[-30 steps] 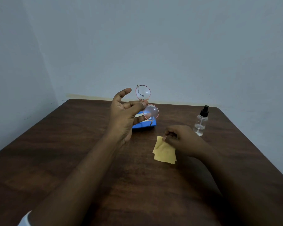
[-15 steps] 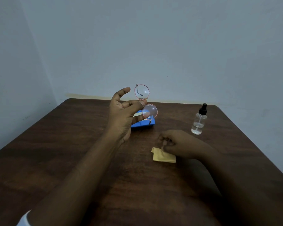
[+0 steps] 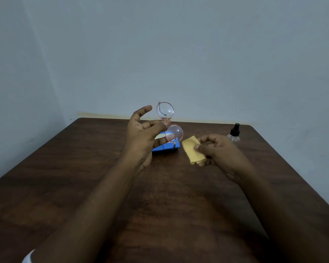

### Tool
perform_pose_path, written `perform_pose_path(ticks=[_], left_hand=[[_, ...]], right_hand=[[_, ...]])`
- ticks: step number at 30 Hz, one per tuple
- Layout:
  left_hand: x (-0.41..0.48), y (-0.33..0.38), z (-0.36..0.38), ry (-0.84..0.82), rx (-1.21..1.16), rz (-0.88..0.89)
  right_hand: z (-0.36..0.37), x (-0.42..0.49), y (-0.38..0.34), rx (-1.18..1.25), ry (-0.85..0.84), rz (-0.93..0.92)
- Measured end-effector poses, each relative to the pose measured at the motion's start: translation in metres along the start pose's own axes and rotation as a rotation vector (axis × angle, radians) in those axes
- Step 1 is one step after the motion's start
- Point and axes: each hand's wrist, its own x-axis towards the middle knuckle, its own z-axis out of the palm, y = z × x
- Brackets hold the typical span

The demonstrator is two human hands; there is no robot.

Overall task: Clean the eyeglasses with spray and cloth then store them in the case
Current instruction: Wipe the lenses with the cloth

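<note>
Pinched at the bridge between thumb and fingers of the left hand [image 3: 141,137]: eyeglasses [image 3: 169,122] with thin reddish wire rims and two round clear lenses, turned on end so one lens sits above the other, each catching a small glint. Raised above the table, palm facing right, index finger stretched up and free, the rest curled toward the frame. Closed on a soft yellow cloth [image 3: 192,150] in the right hand [image 3: 218,150]: matte, roughly rectangular, creased, held up off the wood with one corner rising toward the lower lens and the bottom edge bunched under the curled fingers. Knuckles turned upward, wrist low, forearm stretched over the tabletop. Cloth just beside the glasses, not visibly touching them. Behind the left hand, flat on the table, a bright blue case [image 3: 165,148], boxy and smooth, mostly hidden by fingers and lens. Further right, partly behind the right hand, a small clear plastic spray bottle [image 3: 234,134] with a black pump cap, standing upright. Beneath everything, a dark brown wooden table [image 3: 84,177] with visible grain and a dull sheen. Beyond, plain pale blue-grey walls [image 3: 217,54].
</note>
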Motion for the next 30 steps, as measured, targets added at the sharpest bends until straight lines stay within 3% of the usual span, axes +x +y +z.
perform_pose_path(ticks=[4, 8, 14, 20, 24, 30], left_hand=[[-0.003, -0.002, 0.003, -0.035, 0.004, -0.020], [-0.008, -0.007, 0.009, -0.042, 0.014, -0.036], [-0.010, -0.008, 0.014, -0.049, 0.020, -0.027], [-0.012, -0.011, 0.015, -0.082, 0.016, -0.019], [-0.011, -0.013, 0.012, -0.064, 0.099, 0.010], [-0.013, -0.013, 0.013, -0.077, 0.191, 0.030]], right_hand=[[0.004, 0.001, -0.002, 0.264, 0.145, -0.081], [0.018, -0.005, 0.003, 0.035, 0.234, -0.434], [0.032, -0.015, 0.011, -0.316, 0.166, -0.799], [0.038, -0.015, 0.005, 0.113, 0.119, -0.456], [0.034, -0.013, 0.005, 0.249, 0.043, -0.263], [0.037, -0.012, 0.004, 0.340, 0.012, -0.211]])
